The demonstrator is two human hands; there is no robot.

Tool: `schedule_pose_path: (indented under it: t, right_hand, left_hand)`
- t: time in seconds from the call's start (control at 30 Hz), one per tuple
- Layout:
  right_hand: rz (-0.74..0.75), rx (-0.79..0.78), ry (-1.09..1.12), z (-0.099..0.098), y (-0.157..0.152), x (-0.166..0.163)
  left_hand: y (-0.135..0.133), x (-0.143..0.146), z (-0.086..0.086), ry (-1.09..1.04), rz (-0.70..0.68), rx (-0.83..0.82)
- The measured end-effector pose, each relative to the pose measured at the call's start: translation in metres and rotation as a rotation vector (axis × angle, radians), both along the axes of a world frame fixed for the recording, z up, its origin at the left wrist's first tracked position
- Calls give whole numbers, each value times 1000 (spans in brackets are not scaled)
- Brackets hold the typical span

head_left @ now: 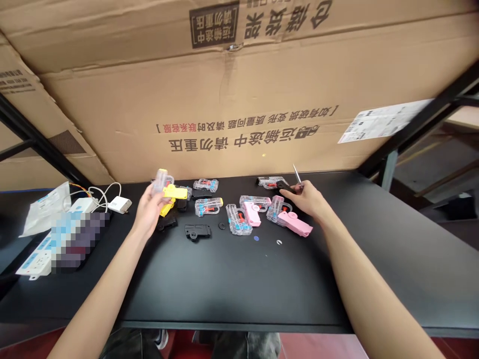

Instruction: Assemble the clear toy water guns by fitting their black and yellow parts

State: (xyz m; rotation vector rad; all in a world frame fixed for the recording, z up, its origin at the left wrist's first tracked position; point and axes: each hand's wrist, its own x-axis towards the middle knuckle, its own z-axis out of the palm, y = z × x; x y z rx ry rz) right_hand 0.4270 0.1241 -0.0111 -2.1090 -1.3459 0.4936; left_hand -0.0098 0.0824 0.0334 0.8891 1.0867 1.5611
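Left hand [149, 212] gripping clear-yellow toy water pistol [170, 193], right hand [306, 197] closed on small screwdriver [297, 174]; careless slip could knock loose black washer [222, 226] off table, imo.

Here's your left hand [149, 212] up on the left, fingers curled in a grip, wrist cocked. Over on the right, your right hand [302, 199] reaches far, fingers pinched together. Your bare left forearm [108, 284] and right forearm [366, 284] angle inward from the near side.
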Motion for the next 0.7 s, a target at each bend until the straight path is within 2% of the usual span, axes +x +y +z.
schedule_pose_path:
  t: [0.07, 0.2, 0.27, 0.37, 0.47, 0.53, 0.7]
  right_hand:
    - [-11, 17, 5, -2, 1, 5]
    - [-125, 53, -23, -8, 5, 17]
    - [-158, 83, -49, -9, 6, 21]
    - [-199, 209, -79, -8, 6, 22]
    - [-199, 318, -25, -4, 4, 19]
    - [-175, 321, 24, -2, 3, 17]
    - [-148, 326, 71, 0, -1, 12]
  left_hand:
    - [3, 22, 4, 113, -63, -36]
    - [20, 82, 11, 308, -208, -48]
    - [32, 113, 8, 405, -287, -39]
    - [50, 154, -3, 608, -345, -72]
    - [60, 178, -16, 724, -365, -101]
    - [63, 189, -20, 837, -345, -92]
    - [66, 210, -14, 1095, -353, -60]
